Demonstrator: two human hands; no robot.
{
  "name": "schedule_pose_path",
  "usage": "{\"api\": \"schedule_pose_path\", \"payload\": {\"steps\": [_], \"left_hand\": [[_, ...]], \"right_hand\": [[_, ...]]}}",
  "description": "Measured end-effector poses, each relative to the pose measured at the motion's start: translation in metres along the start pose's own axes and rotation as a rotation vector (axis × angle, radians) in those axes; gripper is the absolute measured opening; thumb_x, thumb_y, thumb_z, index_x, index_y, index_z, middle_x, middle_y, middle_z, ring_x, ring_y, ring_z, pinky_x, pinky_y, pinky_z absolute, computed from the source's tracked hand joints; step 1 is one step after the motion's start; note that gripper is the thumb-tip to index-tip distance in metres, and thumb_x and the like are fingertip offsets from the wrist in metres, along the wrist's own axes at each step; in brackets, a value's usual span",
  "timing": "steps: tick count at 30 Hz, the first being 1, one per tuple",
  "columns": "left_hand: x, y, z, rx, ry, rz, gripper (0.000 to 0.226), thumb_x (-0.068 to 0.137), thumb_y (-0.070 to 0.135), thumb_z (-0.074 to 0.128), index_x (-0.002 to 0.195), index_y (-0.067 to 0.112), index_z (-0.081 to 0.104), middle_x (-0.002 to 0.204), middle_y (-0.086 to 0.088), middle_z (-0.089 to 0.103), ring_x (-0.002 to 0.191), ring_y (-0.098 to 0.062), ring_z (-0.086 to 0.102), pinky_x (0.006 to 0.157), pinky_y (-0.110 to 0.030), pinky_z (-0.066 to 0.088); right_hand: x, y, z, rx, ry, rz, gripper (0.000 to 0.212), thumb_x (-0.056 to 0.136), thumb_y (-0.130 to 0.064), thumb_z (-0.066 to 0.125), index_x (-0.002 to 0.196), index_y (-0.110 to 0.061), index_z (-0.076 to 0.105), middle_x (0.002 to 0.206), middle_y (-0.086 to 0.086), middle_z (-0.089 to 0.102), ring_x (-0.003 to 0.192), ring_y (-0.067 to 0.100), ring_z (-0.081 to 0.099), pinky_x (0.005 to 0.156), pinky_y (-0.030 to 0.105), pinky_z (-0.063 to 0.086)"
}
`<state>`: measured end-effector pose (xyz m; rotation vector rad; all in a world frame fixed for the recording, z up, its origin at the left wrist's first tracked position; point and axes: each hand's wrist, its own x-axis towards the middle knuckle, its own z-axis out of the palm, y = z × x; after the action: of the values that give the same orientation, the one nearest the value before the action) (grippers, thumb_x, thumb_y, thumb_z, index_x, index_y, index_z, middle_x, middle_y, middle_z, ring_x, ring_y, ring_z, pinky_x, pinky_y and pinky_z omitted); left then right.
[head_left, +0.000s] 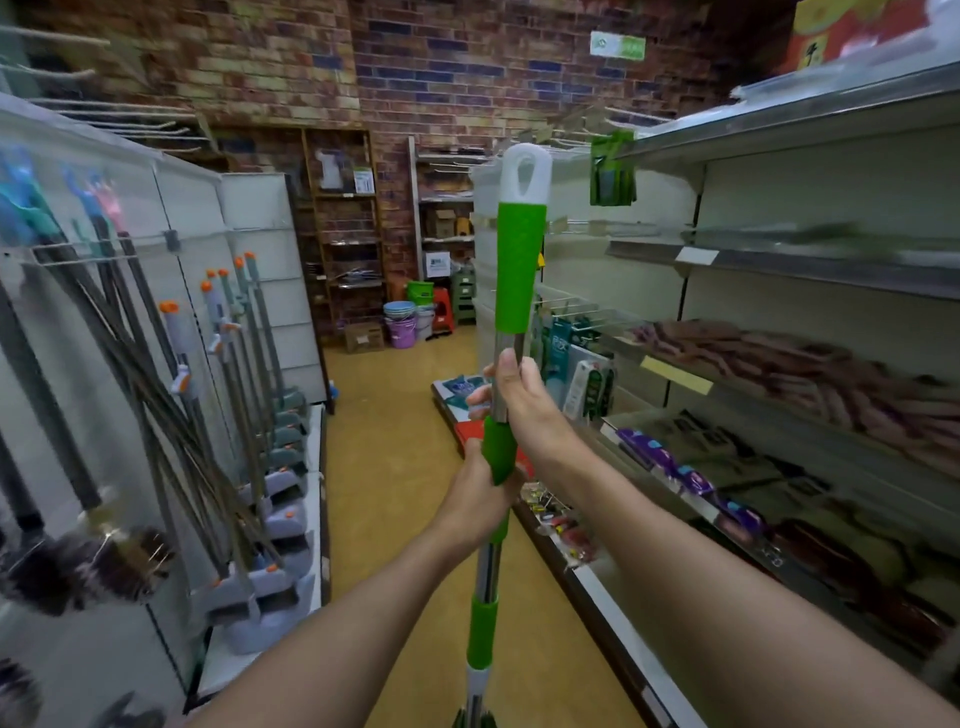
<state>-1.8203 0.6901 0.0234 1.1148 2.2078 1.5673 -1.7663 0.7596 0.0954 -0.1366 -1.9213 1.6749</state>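
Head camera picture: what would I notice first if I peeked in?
The tall green and silver metal pole with a white loop cap stands upright in the middle, the right hand gripping it above the left hand. Grey brooms with orange-tipped handles lean along the left side; a red brick wall fills the back.

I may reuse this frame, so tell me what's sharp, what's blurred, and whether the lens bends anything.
Head view: the green pole, left hand and right hand are fairly sharp; the brooms at left and packaged goods at right smear with blur; the wide lens bows the shelf edges; light is dim, without strong glare.
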Motion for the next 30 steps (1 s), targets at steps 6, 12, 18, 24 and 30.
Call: {"api": "schedule_pose_path", "payload": {"steps": [6,12,18,24,30], "left_hand": [[0.097,-0.019,-0.023,-0.005,0.025,0.032,0.033,0.088,0.017,0.056,0.118,0.018,0.044,0.105,-0.001,0.052,0.089,-0.027,0.062,0.078,-0.054,0.055],[0.216,-0.046,-0.049,0.060,0.130,0.079,0.044,0.082,0.024,0.061,0.120,0.019,0.040,0.094,-0.009,0.066,0.076,-0.029,0.068,0.069,-0.052,0.056],[0.330,-0.083,-0.068,0.078,0.109,0.070,0.054,0.086,0.027,0.063,0.130,0.015,0.036,0.099,-0.007,0.067,0.086,-0.025,0.068,0.075,-0.049,0.056],[0.444,-0.128,-0.081,0.044,0.021,0.086,0.041,0.090,0.021,0.058,0.124,0.008,0.038,0.100,-0.006,0.062,0.091,-0.024,0.063,0.082,-0.048,0.054],[0.576,-0.171,-0.125,0.060,-0.084,0.129,0.024,0.091,0.013,0.055,0.108,0.011,0.038,0.096,-0.011,0.057,0.094,-0.032,0.059,0.081,-0.048,0.052]], "right_hand": [[0.108,0.033,0.005,0.039,0.048,-0.071,0.032,0.100,-0.044,0.029,0.098,-0.014,0.041,0.070,0.001,0.046,0.065,0.013,0.048,0.065,0.028,0.045],[0.239,0.058,0.008,0.035,0.089,-0.152,0.033,0.100,-0.045,0.031,0.090,-0.015,0.044,0.066,0.000,0.047,0.058,0.012,0.048,0.058,0.027,0.046],[0.348,0.096,0.013,-0.084,0.129,-0.169,0.032,0.099,-0.047,0.030,0.087,-0.021,0.043,0.067,-0.001,0.049,0.061,0.013,0.050,0.063,0.034,0.046],[0.456,0.147,0.014,-0.189,0.200,-0.184,0.033,0.098,-0.047,0.032,0.089,-0.017,0.042,0.067,-0.001,0.049,0.063,0.017,0.051,0.067,0.039,0.045],[0.582,0.185,0.034,-0.255,0.248,-0.207,0.035,0.096,-0.052,0.033,0.089,-0.020,0.043,0.070,0.000,0.049,0.068,0.017,0.051,0.073,0.048,0.050]]}}
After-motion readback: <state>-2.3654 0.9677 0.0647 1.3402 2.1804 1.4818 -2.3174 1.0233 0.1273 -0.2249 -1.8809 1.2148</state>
